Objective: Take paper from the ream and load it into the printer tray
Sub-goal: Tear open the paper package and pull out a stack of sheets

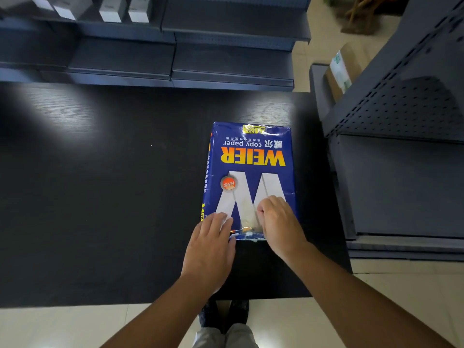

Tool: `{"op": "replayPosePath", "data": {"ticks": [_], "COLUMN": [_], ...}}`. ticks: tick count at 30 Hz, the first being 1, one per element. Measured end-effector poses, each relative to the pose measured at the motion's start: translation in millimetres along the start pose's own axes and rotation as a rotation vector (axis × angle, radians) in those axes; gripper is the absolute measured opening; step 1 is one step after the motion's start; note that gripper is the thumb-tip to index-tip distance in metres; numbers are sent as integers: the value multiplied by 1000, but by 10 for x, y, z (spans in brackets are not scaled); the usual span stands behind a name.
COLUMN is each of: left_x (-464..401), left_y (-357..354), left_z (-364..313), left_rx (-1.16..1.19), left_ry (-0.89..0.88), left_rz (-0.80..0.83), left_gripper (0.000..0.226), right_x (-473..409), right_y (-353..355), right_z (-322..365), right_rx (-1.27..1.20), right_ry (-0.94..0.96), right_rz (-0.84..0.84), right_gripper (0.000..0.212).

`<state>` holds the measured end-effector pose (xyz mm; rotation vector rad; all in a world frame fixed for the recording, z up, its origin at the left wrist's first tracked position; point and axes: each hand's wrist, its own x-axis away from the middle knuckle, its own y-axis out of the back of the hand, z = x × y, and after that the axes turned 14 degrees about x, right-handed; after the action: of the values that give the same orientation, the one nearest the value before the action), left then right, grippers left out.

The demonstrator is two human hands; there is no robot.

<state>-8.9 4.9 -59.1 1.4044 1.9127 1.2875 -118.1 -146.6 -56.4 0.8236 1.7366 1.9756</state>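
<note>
A blue ream of copy paper (251, 167) with yellow "WEIER" lettering lies flat on the black table (100, 184), right of centre, its near end torn. My left hand (211, 247) rests flat on the ream's near left corner, fingers spread. At the near right corner my right hand (278, 222) has its fingers curled onto the wrapper by the torn edge. No printer or printer tray is in view.
Dark grey shelving (175, 59) runs behind the table, with small white boxes (113, 8) at top left. A perforated grey shelf unit (401, 146) stands close on the right, with a brown package (341, 69) beyond it. Tiled floor and my shoes (223, 315) show below.
</note>
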Motion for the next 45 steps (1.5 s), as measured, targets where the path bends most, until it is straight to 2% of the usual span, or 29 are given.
{"op": "replayPosePath", "data": {"ticks": [4, 10, 13, 15, 19, 21, 23, 25, 26, 28, 32, 38, 45], "left_x": [4, 9, 50, 89, 147, 155, 150, 151, 152, 151, 147, 140, 147], "left_y": [4, 25, -29, -98, -209, -234, -250, -265, -272, -273, -265, -255, -258], "left_z": [9, -31, -76, -89, -66, -63, -67, -71, -72, -79, -74, -84, -89], "left_rx": [-3, 21, 23, 13, -88, -127, -145, -143, -141, -138, -137, -129, -136], "left_ry": [-3, 4, 37, 59, 58, 55, 55, 61, 62, 60, 58, 60, 59], "left_rz": [16, 1, -15, 0, 51, 63, 66, 65, 63, 54, 55, 57, 57], "left_gripper": [43, 44, 57, 69, 88, 91, 92, 92, 91, 91, 90, 88, 89], "right_x": [149, 834, 1168, 1220, 1246, 1266, 1246, 1167, 1129, 1072, 979, 858, 864], "right_y": [-24, -158, -334, -387, -430, -368, -266, -236, -246, -260, -269, -255, -290], "right_z": [-76, -85, -50, -29, 24, 27, -5, -60, -85, -90, -24, -49, -79], "right_rx": [35, 11, -12, -29, -69, -248, -512, -637, -640, -631, -660, -718, -599], "right_ry": [180, 248, 261, 255, 278, 109, -246, -549, -621, -682, -732, -866, -826], "right_rz": [-20, -11, -4, -68, -155, -109, -135, -188, -175, -133, -112, -178, -261], "right_gripper": [21, 15, 21, 24, 18, 14, 6, 11, 18, 30, 36, 30, 22]}}
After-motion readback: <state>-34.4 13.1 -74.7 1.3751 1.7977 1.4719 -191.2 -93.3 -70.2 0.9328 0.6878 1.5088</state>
